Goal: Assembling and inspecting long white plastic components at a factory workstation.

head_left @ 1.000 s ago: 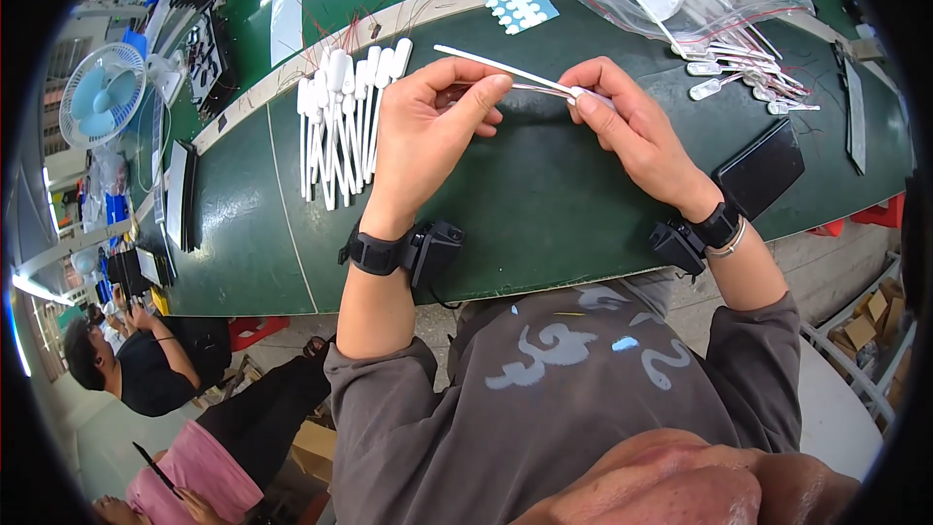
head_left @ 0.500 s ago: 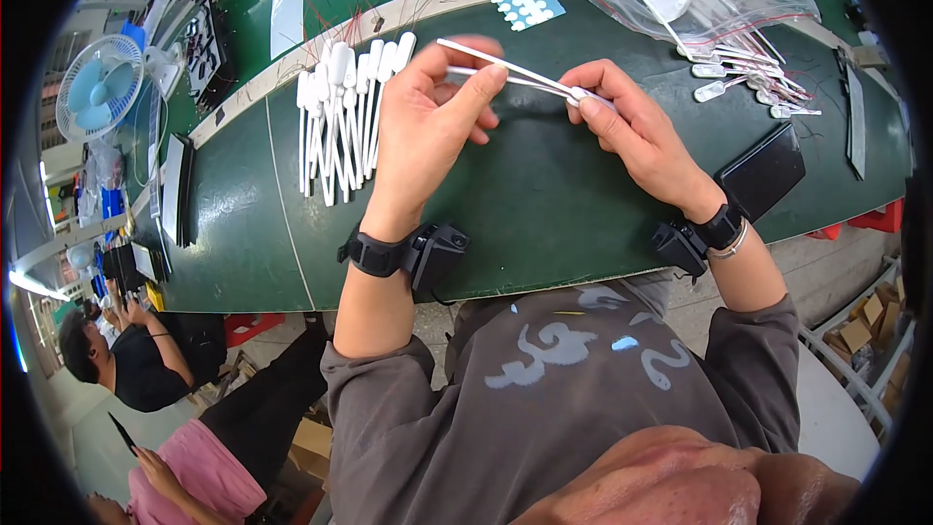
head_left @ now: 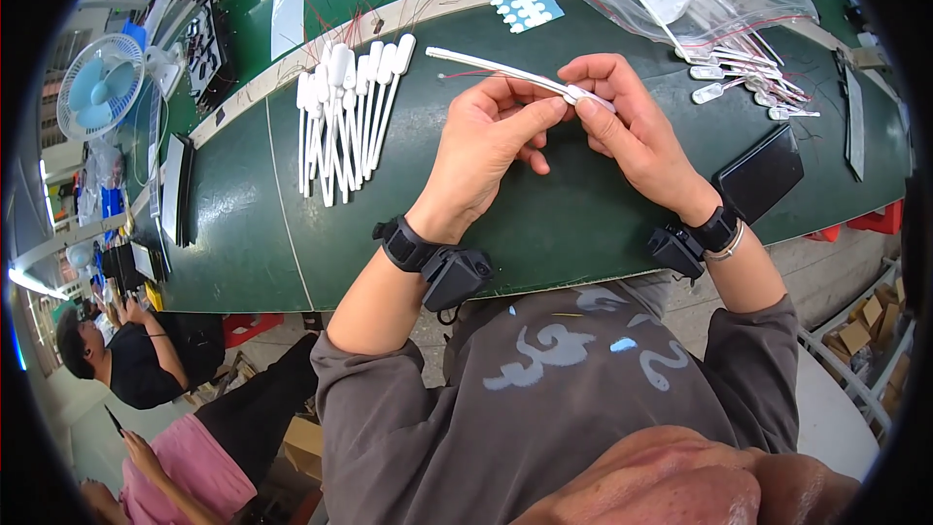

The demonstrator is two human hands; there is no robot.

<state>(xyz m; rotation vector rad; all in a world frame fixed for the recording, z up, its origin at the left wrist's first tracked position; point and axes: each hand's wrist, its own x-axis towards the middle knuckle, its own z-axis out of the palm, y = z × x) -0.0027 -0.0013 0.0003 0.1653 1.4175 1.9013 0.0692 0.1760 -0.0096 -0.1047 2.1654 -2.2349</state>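
Observation:
Between my hands is a white stick-shaped part (head_left: 476, 62), its long thin end reaching up to the left and thin red wires trailing beside it. My right hand (head_left: 646, 141) grips the wider end, which its fingers partly cover. Next to it, my left hand (head_left: 476, 156) pinches the part near the neck with thumb and forefinger, and its other fingers curl below. Left of my left hand lies a row of white stick parts (head_left: 339, 68) with wide heads at the far end and red wires beyond them.
At the far right, a clear plastic bag (head_left: 748, 2) lies by a pile of similar parts (head_left: 763, 87). Behind my hands is a light-blue sticker sheet (head_left: 533, 12). A flat black device (head_left: 763, 175) lies by my right wrist. A fan (head_left: 100, 87) and two people are at left.
My left hand has moved right along the stick, close to my right hand. The stick's far end and a red wire now show. My right hand has hardly moved.

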